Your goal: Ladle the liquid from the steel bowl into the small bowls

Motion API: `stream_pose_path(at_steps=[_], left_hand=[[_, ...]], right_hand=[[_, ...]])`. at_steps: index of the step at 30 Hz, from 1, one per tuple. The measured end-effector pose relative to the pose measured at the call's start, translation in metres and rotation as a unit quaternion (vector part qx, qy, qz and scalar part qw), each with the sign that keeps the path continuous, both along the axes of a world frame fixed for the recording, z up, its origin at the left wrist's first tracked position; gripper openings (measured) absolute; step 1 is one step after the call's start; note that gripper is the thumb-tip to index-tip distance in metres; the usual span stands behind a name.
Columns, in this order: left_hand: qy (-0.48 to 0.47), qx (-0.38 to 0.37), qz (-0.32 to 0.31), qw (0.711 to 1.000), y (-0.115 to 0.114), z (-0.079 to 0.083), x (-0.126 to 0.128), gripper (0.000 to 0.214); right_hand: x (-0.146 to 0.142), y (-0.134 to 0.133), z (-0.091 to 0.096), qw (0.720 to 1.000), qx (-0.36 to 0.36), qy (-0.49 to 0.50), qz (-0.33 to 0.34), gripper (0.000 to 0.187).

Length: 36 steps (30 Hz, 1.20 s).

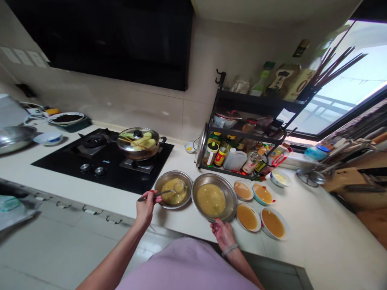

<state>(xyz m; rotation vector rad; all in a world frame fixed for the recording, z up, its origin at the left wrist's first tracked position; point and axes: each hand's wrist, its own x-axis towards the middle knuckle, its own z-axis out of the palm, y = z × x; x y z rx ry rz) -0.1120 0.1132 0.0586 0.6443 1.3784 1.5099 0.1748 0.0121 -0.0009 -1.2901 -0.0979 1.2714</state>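
My left hand (147, 204) is closed around the dark handle of a ladle (165, 193). The ladle's bowl reaches into a metal bowl (158, 182) that contains yellowish liquid with pale bits. To its right a larger metal bowl (232, 193) holds similar liquid. At that bowl's near rim is my right hand (222, 231), its thumb and fingers gripping the edge. Right of the larger bowl stand several small bowls of orange-brown liquid, among them a white bowl (286, 224) and a green-rimmed bowl (262, 194).
A glass-lidded pan (139, 145) with chopsticks across it sits on the black gas hob (121, 173). A black rack (242, 135) of bottles and jars stands against the wall. Farther right are a bowl of pale pieces (279, 178) and a ladle-like metal utensil (316, 177).
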Motion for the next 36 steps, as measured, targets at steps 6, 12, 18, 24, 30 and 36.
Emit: stream_pose_path(at_steps=[6,12,18,24,30,36], left_hand=[[0.016,0.007,-0.023,1.000,-0.004,0.025,0.003,0.023],[0.022,0.044,-0.092,0.995,-0.012,0.046,0.030,0.040],[0.115,0.121,-0.247,0.954,-0.028,0.044,0.066,0.034],[0.324,0.329,-0.332,0.822,-0.042,0.041,0.065,0.019],[0.354,0.262,-0.169,0.882,-0.024,0.034,0.025,0.018],[0.373,0.187,-0.152,0.896,-0.010,0.008,-0.016,0.014]], right_hand=[[0.001,0.001,-0.001,1.000,0.001,-0.002,0.004,0.056],[0.003,-0.001,-0.004,1.000,0.003,-0.003,0.011,0.053],[0.003,0.000,-0.008,1.000,0.004,-0.004,0.005,0.055],[0.002,0.000,-0.006,1.000,0.003,0.002,-0.012,0.054],[0.003,-0.001,-0.004,1.000,0.003,0.007,0.001,0.050],[0.002,0.000,-0.005,1.000,-0.001,0.002,0.001,0.052]])
